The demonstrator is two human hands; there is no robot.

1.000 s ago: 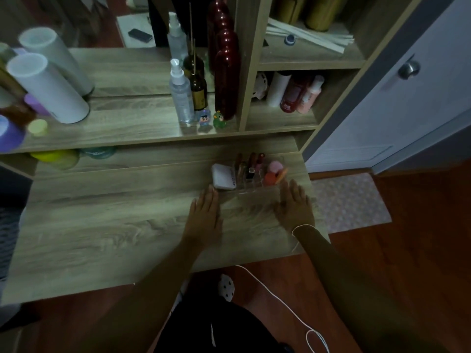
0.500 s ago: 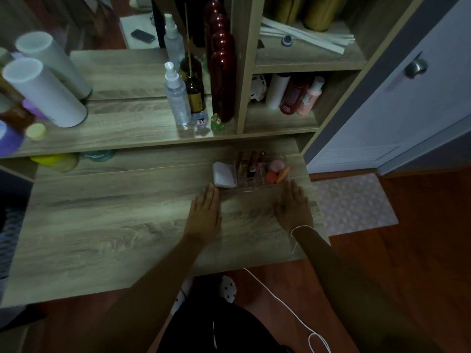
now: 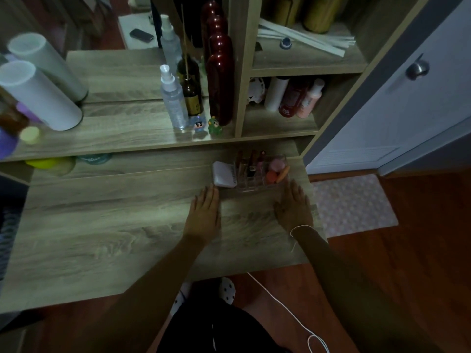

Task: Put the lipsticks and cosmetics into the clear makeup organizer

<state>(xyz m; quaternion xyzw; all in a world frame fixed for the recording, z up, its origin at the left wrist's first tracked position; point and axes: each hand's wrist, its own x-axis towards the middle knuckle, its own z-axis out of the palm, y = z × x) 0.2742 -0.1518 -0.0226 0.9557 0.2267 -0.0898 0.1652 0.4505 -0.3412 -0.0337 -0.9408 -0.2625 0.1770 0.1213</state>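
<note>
- Wooden desk fills the dim room; a rug lies at three o'clock.
- Organizer, holding lipsticks, sits at twelve o'clock.
- Left hand and right hand lie flat, empty.

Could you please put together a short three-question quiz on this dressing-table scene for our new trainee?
1. True or false: the left hand is holding a lipstick.
2. What lies directly against the left side of the clear plastic makeup organizer? A) a flat white compact case B) a purple jar C) a black phone
3. Fill in: both hands rest palm-down on the wooden ______.

Key
1. False: both the left hand and the right hand lie flat and empty.
2. A, the flat white compact case.
3. Tabletop.
</note>
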